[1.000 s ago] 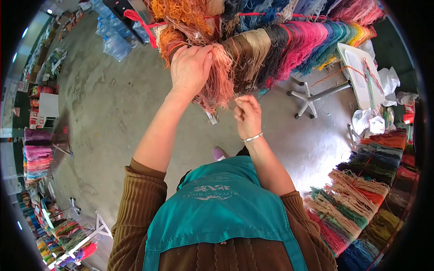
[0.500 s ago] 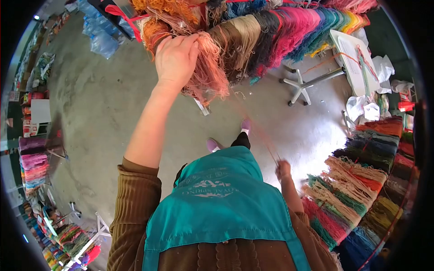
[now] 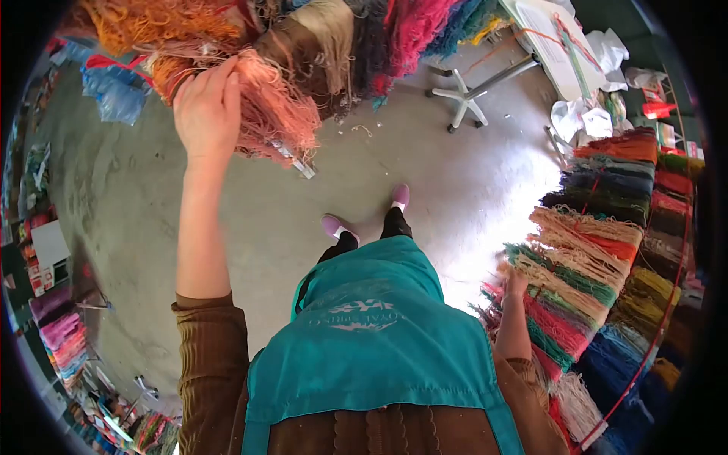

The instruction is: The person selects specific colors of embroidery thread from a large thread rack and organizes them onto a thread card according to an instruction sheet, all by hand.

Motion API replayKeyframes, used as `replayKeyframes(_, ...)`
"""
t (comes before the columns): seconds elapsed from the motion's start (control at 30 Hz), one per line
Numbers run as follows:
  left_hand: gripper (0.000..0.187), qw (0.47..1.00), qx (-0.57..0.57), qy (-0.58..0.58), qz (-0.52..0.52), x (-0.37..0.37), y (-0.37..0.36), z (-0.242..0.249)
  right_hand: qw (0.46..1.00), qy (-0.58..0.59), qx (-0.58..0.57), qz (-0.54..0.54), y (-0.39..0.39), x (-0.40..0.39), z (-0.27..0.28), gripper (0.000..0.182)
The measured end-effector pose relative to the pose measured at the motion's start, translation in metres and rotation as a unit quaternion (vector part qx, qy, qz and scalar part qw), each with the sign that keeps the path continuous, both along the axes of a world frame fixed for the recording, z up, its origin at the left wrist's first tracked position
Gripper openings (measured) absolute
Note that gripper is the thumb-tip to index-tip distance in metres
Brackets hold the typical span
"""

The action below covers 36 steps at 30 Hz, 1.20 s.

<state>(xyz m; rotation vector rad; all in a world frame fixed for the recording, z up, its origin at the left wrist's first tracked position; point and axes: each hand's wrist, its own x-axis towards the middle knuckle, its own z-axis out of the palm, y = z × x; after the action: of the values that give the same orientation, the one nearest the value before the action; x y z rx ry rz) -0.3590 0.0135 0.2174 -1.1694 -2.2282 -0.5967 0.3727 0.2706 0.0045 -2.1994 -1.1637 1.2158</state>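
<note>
Up at the hanging rack, my left hand (image 3: 208, 112) is closed around the top of a salmon-pink skein of yarn (image 3: 277, 106), whose loose, tangled ends hang down. Orange yarn (image 3: 144, 26) bunches just above that hand, and a brown skein (image 3: 292, 49) and a cream skein (image 3: 327, 34) hang to its right. Low on my right side, my right hand (image 3: 513, 282) is closed beside a rack of yarn bundles, overlapping the edge of green and cream strands (image 3: 569, 280). I cannot tell what its fingers hold.
A wheeled stand with a white top (image 3: 542, 42) stands ahead to the right. White plastic bags (image 3: 580, 120) lie beside it, and blue plastic (image 3: 117, 91) hangs at the left. More coloured yarn (image 3: 64, 334) is at the far left. My shoes (image 3: 400, 197) rest on the concrete floor.
My view has shifted, and the hanging yarn sits further left and higher. My right hand has moved from over the floor to the right-hand rack. Thin pink strands stretched towards it no longer show.
</note>
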Motion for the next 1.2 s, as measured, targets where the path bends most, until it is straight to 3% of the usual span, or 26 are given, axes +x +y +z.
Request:
replayKeyframes(0.03, 0.025, 1.000, -0.002, -0.004, 0.002, 0.000, 0.000, 0.000, 0.975, -0.067, 0.106, 0.183, 0.027, -0.008, -0.009, 0.022)
replayKeyframes(0.07, 0.025, 1.000, -0.003, -0.007, 0.002, 0.001, 0.001, 0.001, 0.980, -0.059, 0.019, 0.191, 0.041, -0.058, 0.029, 0.024)
replayKeyframes(0.1, 0.025, 1.000, -0.002, -0.020, -0.006, 0.001, 0.001, 0.003, 0.973, -0.021, 0.082, 0.216, 0.072, -0.056, 0.001, 0.023)
replayKeyframes(0.2, 0.025, 0.999, -0.007, -0.031, -0.018, 0.000, 0.004, 0.005, 0.960, 0.041, 0.041, 0.275, 0.086, -0.169, 0.116, 0.016)
replayKeyframes(0.27, 0.025, 0.998, 0.047, -0.033, -0.019, 0.013, 0.011, 0.009, 0.945, 0.070, 0.064, 0.313, 0.103, -0.192, 0.156, 0.015)
replayKeyframes(0.3, 0.024, 0.997, 0.039, 0.065, 0.004, 0.035, 0.022, 0.023, 0.926, 0.086, 0.093, 0.355, 0.110, -0.197, 0.176, 0.015)
replayKeyframes(0.37, 0.024, 0.993, 0.038, 0.112, -0.021, 0.084, 0.053, 0.046, 0.912, 0.090, 0.103, 0.387, 0.120, -0.203, 0.218, 0.012)
replayKeyframes(0.43, 0.021, 0.978, 0.100, -0.098, -0.154, 0.143, 0.099, 0.050, 0.889, 0.081, 0.127, 0.433, 0.131, -0.204, 0.249, 0.014)
replayKeyframes(0.47, 0.020, 0.943, 0.121, -0.225, -0.213, 0.180, 0.126, 0.052, 0.890, 0.083, 0.131, 0.428, 0.135, -0.203, 0.260, 0.014)
replayKeyframes(0.53, 0.022, 0.873, 0.066, -0.337, -0.346, 0.240, 0.183, 0.056, 0.862, 0.132, 0.148, 0.466, 0.145, -0.201, 0.275, 0.013)
replayKeyframes(0.57, 0.024, 0.845, 0.056, -0.357, -0.395, 0.269, 0.210, 0.056, 0.837, 0.146, 0.181, 0.495, 0.152, -0.198, 0.278, 0.012)
replayKeyframes(0.63, 0.026, 0.740, 0.031, -0.506, -0.442, 0.322, 0.258, 0.064, 0.820, 0.172, 0.203, 0.506, 0.161, -0.195, 0.286, 0.012)
replayKeyframes(0.67, 0.026, 0.741, 0.027, -0.502, -0.445, 0.343, 0.280, 0.064, 0.809, 0.165, 0.212, 0.523, 0.168, -0.191, 0.290, 0.011)
replayKeyframes(0.73, 0.021, 0.672, -0.010, -0.572, -0.470, 0.370, 0.324, 0.056, 0.801, 0.202, 0.229, 0.514, 0.176, -0.185, 0.292, 0.010)
replayKeyframes(0.77, 0.021, 0.672, -0.016, -0.570, -0.473, 0.375, 0.341, 0.051, 0.791, 0.235, 0.243, 0.510, 0.182, -0.180, 0.294, 0.010)
replayKeyframes(0.83, 0.015, 0.567, -0.143, -0.672, -0.455, 0.383, 0.370, 0.040, 0.802, 0.229, 0.221, 0.506, 0.201, -0.160, 0.293, 0.010)
replayKeyframes(0.93, 0.018, 0.591, -0.141, -0.655, -0.449, 0.375, 0.390, 0.033, 0.836, 0.243, 0.234, 0.432, 0.239, -0.125, 0.277, 0.011)
replayKeyframes(1.03, 0.018, 0.634, -0.148, -0.618, -0.440, 0.362, 0.412, 0.050, 0.834, 0.278, 0.230, 0.418, 0.275, -0.095, 0.237, 0.008)
replayKeyframes(1.1, 0.020, 0.647, -0.144, -0.611, -0.433, 0.365, 0.428, 0.078, 0.839, 0.230, 0.195, 0.453, 0.285, -0.089, 0.218, 0.008)
replayKeyframes(1.2, 0.023, 0.605, -0.064, -0.654, -0.449, 0.377, 0.454, 0.113, 0.842, 0.234, 0.149, 0.463, 0.294, -0.095, 0.162, 0.007)
